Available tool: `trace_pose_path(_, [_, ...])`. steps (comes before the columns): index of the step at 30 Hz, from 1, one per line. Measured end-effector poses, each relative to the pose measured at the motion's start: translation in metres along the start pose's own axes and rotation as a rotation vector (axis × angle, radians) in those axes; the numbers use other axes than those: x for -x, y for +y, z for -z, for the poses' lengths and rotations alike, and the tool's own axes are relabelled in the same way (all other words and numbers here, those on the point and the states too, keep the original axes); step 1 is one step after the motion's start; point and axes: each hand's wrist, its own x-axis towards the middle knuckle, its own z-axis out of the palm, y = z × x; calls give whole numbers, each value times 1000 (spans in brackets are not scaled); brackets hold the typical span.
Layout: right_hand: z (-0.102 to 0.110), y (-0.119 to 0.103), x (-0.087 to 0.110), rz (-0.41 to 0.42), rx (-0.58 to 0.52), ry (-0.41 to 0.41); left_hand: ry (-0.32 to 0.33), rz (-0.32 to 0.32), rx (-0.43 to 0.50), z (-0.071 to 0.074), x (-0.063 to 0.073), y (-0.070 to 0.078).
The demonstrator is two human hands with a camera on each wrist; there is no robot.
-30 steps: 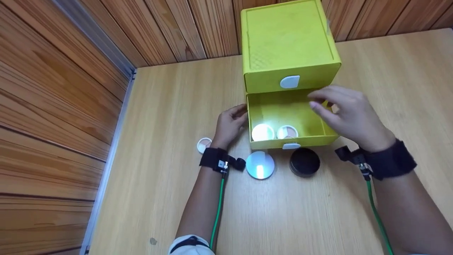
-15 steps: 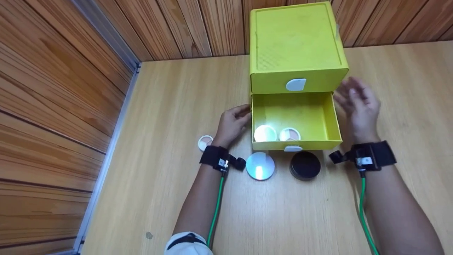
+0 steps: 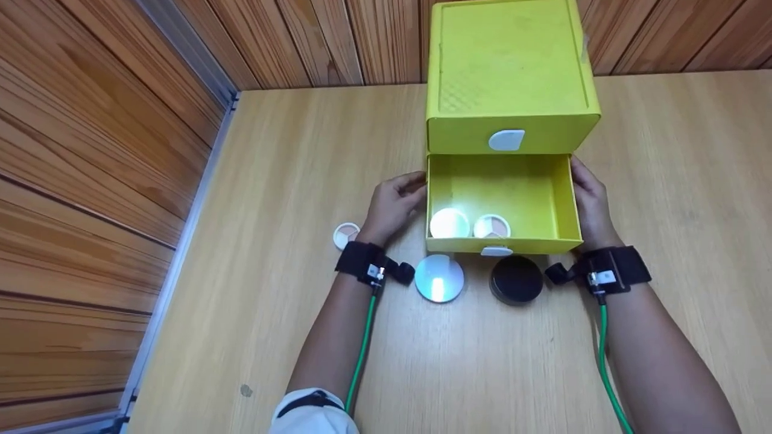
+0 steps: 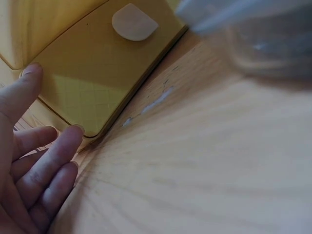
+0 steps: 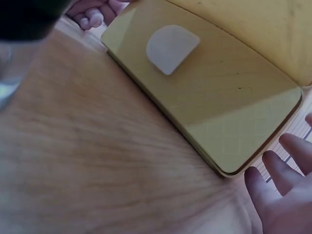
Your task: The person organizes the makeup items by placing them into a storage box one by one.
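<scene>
A yellow-green drawer unit [image 3: 512, 60] stands against the wooden wall, one drawer [image 3: 503, 181] pulled out. Inside that drawer lie a bright white disc [image 3: 449, 223] and a small round three-pan compact [image 3: 492, 226]. My left hand [image 3: 392, 208] is at the unit's left side, its thumb by a front panel's edge in the left wrist view. At the right side is my right hand [image 3: 594, 208]; the right wrist view shows its fingers spread loosely beside the front panel [image 5: 209, 92]. Neither hand grips anything visible. Some fingertips are hidden in the head view.
A shiny silvery disc [image 3: 439, 278] and a black round lid [image 3: 517, 280] sit on the table in front of the drawer. Another three-pan compact [image 3: 345, 235] lies left of my left wrist. Wooden panels [image 3: 289, 48] border the table behind and to the left.
My right hand has moved from above the drawer's right edge, around to the unit's right side. My left hand stays at the left side. The camera view has shifted slightly.
</scene>
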Motion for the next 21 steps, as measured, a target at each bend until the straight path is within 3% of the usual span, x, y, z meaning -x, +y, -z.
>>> trace_pose_path(4, [-7,-2,2,-22,65,-71,8,-13,-6,8,2,2])
trace_pose_path(10, [-22,0,-1,-24,243,-71,33,-34,16,19,2,-1])
trace_pose_path(17, [-33,10,-5,-30,199,-56,35,-67,23,30,1,-4])
trace_pose_path(21, [-38,15,-7,2,330,-73,51,-83,33,37,4,-7])
